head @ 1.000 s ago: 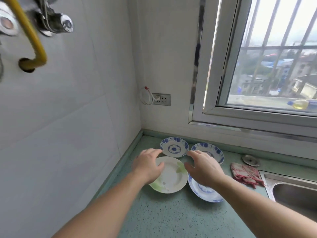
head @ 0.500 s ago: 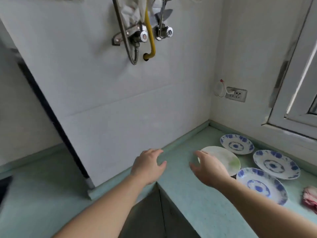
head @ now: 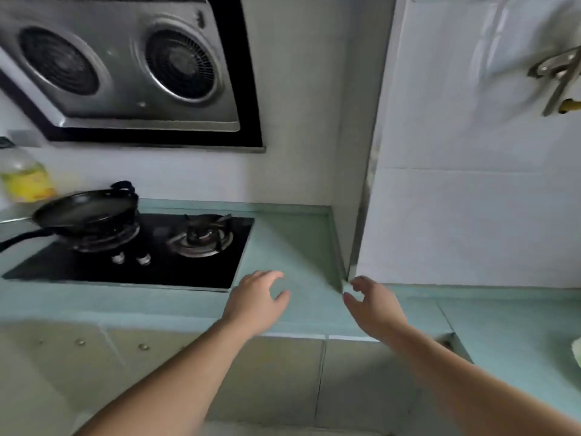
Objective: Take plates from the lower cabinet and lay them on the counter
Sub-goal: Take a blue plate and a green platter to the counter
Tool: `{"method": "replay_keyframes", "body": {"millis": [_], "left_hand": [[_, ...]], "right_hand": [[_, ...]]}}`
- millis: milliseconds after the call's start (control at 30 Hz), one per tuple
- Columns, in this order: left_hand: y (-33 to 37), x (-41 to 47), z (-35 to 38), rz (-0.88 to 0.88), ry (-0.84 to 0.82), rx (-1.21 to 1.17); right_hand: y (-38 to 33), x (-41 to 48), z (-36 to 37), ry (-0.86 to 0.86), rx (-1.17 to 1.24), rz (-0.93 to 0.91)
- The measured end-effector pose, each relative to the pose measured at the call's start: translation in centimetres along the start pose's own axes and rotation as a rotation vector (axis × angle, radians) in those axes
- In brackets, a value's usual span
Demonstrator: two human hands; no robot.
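My left hand [head: 255,302] hovers open over the pale green counter [head: 292,247], just right of the stove, holding nothing. My right hand [head: 375,306] is open too, fingers loosely curled, above the counter's inner corner by the white wall column. Only a sliver of one pale plate [head: 577,355] shows at the far right edge; the other plates are out of view. Below the counter edge are the closed lower cabinet doors [head: 283,379], with both my forearms in front of them.
A black gas stove [head: 138,253] is set in the counter at left, with a black frying pan [head: 83,210] on its left burner. A range hood [head: 125,67] hangs above it. An oil bottle [head: 23,177] stands far left. A wall tap [head: 559,77] is upper right.
My view has swung left from the plates by the window to the stove. Both hands left the white plate and moved left with it, empty.
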State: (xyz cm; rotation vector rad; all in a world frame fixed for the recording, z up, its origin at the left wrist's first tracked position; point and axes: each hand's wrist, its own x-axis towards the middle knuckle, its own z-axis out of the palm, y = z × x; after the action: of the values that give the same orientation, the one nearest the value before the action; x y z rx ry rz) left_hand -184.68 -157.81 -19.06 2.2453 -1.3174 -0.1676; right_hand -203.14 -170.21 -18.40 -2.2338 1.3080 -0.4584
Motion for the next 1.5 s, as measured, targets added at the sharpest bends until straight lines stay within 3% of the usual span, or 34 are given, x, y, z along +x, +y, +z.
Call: {"method": "replay_keyframes", "body": {"millis": [167, 333, 500, 767, 1133, 1500], "left_hand": [[-9.4, -7.4, -6.7, -0.223, 0.122, 0.043], [-13.8, -15.2, -11.6, -0.428, 0.255, 0.097], [-14.8, -24.0, -13.9, -0.629, 0.343, 0.103], [-10.8, -36.9, -14.1, -0.910, 0.433, 0.096], [-11.4, -51.5, -17.5, -1.069, 0.627, 0.119], [-22.7, -63.3, -23.6, -1.067, 0.617, 0.105]], "right_hand": [[-9.0, -2.5, 6.2, -0.119, 0.013, -0.186], [-16.6, -5.9, 10.5, -0.272, 0.054, -0.373], [-20.0, -11.2, 13.7, -0.446, 0.180, -0.501], [-21.4, -19.9, 15.7, -0.650, 0.217, -0.710], [-27.8, -34.1, 18.1, -0.829, 0.245, -0.916], [-38.0, -45.5, 24.1, -0.764, 0.179, -0.979]]}}
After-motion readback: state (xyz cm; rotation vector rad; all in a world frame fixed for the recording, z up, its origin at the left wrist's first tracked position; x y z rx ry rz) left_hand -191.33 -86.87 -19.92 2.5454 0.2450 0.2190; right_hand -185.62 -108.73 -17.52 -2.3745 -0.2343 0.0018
